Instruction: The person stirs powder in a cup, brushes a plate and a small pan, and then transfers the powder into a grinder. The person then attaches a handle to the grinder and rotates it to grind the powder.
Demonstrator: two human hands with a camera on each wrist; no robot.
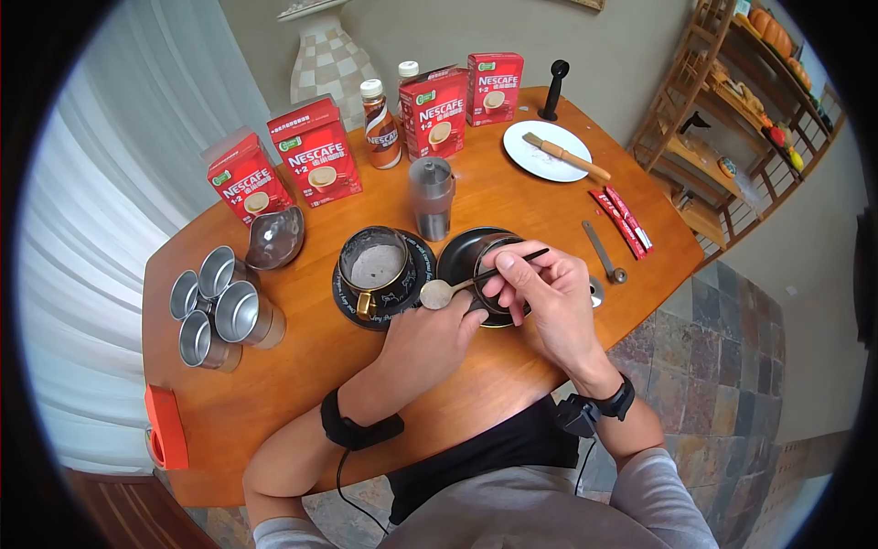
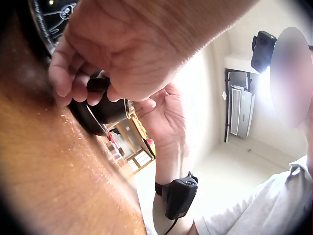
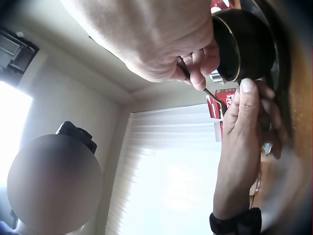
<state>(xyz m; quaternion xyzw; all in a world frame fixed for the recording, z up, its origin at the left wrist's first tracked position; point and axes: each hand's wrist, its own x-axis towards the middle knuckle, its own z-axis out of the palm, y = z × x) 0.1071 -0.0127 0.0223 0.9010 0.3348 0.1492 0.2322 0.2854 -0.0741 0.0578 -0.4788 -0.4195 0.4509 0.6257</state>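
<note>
Smooth wooden table point(image 1: 476, 375); right hand point(image 1: 560, 302) pinches slender round-bowled spoon point(image 1: 436, 294), left hand point(image 1: 425, 343) grips glossy black cup handle point(image 2: 98, 84).

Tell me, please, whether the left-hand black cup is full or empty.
Not empty: inside the black cup, pale greyish material shows below the rim.

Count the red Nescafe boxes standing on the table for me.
4: the far-left box, the box just right of it, a third box right of the brown bottle, and a fourth box at the far right, near the white plate. More could be hidden behind them.
</note>
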